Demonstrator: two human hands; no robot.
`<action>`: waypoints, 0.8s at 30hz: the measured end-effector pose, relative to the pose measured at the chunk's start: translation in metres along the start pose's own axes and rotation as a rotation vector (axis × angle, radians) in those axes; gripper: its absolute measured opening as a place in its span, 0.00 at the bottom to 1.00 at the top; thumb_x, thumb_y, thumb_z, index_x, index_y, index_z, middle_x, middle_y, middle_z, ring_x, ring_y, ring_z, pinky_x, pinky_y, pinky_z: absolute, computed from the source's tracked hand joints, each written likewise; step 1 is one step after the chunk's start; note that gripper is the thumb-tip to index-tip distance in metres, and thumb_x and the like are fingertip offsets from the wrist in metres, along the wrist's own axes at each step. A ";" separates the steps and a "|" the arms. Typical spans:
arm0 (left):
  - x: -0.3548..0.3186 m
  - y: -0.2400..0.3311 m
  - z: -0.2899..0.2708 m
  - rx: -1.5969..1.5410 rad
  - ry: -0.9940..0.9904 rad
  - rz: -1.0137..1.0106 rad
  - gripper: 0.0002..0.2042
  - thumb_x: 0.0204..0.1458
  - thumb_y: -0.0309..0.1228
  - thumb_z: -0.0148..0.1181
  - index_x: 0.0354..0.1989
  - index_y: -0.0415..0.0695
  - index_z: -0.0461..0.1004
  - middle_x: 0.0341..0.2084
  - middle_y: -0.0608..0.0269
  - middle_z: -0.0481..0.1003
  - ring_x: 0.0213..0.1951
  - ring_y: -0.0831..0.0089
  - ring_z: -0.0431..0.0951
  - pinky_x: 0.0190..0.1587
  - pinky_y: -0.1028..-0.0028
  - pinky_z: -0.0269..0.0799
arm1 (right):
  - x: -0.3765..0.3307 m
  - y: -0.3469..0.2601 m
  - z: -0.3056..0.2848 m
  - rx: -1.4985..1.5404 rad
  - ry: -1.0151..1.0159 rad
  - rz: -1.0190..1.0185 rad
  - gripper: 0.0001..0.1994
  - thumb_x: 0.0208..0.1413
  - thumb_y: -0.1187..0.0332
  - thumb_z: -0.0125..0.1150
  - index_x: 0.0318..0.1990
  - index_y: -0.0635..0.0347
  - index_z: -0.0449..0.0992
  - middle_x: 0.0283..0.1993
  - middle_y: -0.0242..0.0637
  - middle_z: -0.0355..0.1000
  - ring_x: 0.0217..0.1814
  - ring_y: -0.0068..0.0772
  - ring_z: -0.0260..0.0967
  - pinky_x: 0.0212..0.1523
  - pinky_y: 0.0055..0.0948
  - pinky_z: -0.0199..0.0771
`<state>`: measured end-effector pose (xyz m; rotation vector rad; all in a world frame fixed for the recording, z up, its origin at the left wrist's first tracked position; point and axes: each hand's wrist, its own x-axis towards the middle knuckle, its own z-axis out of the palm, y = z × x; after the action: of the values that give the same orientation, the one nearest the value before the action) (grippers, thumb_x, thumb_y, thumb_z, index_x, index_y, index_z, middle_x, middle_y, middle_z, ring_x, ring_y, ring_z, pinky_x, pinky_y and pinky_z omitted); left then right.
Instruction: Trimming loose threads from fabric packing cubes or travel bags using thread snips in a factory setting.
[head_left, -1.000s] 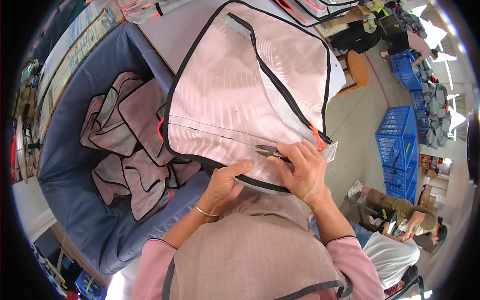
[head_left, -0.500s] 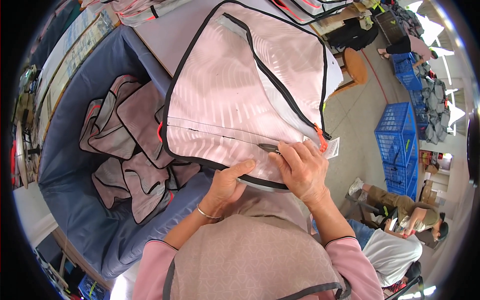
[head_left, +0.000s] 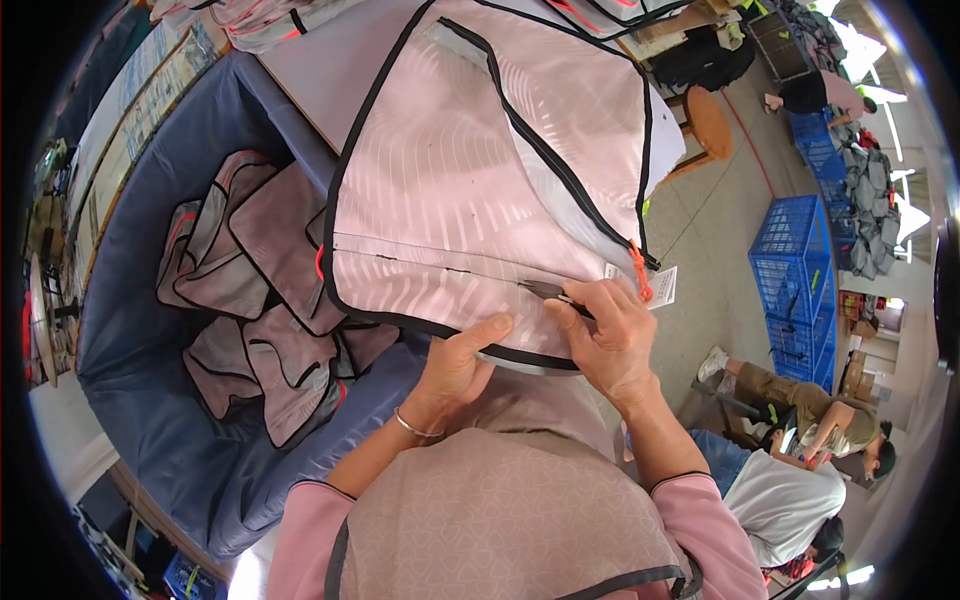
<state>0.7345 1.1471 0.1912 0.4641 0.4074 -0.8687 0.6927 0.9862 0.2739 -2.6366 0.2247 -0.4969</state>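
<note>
A pink sewn fabric panel with black binding, a diagonal black zipper and an orange zipper pull is spread before me. My left hand pinches its near bound edge, thumb on top and the other fingers hidden beneath. In my right hand is a pair of small dark thread snips, gripped between thumb and fingers. Their blades point left and lie at the stitched seam across the lower panel. A white label sticks out beside the zipper pull.
On my left, a large blue fabric-lined bin holds several similar pink pieces. The panel's far part rests on a pale table, with more pieces stacked at the back. To the right are a wooden stool, blue crates and other people.
My right hand and the snips have shifted slightly, the blades a little farther right along the seam. The left hand keeps its hold on the edge.
</note>
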 end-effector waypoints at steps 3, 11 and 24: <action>0.001 -0.001 -0.003 0.008 0.015 0.001 0.15 0.46 0.16 0.61 0.44 0.40 0.71 0.37 0.62 0.75 0.41 0.71 0.77 0.45 0.72 0.73 | 0.002 -0.003 0.003 -0.095 -0.028 -0.104 0.09 0.43 0.66 0.68 0.30 0.55 0.74 0.24 0.30 0.69 0.24 0.31 0.67 0.23 0.30 0.67; -0.001 0.003 0.008 0.010 0.032 0.047 0.15 0.46 0.16 0.61 0.44 0.39 0.71 0.38 0.61 0.75 0.41 0.71 0.77 0.45 0.72 0.73 | 0.002 -0.001 0.006 -0.147 -0.044 -0.111 0.09 0.44 0.65 0.68 0.30 0.54 0.74 0.24 0.28 0.68 0.24 0.31 0.66 0.24 0.29 0.67; 0.007 -0.006 -0.026 0.322 0.071 0.136 0.15 0.45 0.16 0.56 0.43 0.40 0.76 0.40 0.57 0.78 0.45 0.65 0.78 0.51 0.70 0.71 | 0.007 0.003 0.014 -0.077 -0.063 -0.062 0.09 0.45 0.66 0.67 0.31 0.57 0.75 0.24 0.31 0.70 0.26 0.34 0.68 0.26 0.31 0.68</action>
<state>0.7299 1.1538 0.1647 0.8128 0.2973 -0.7898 0.7039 0.9877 0.2632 -2.7365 0.1459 -0.4328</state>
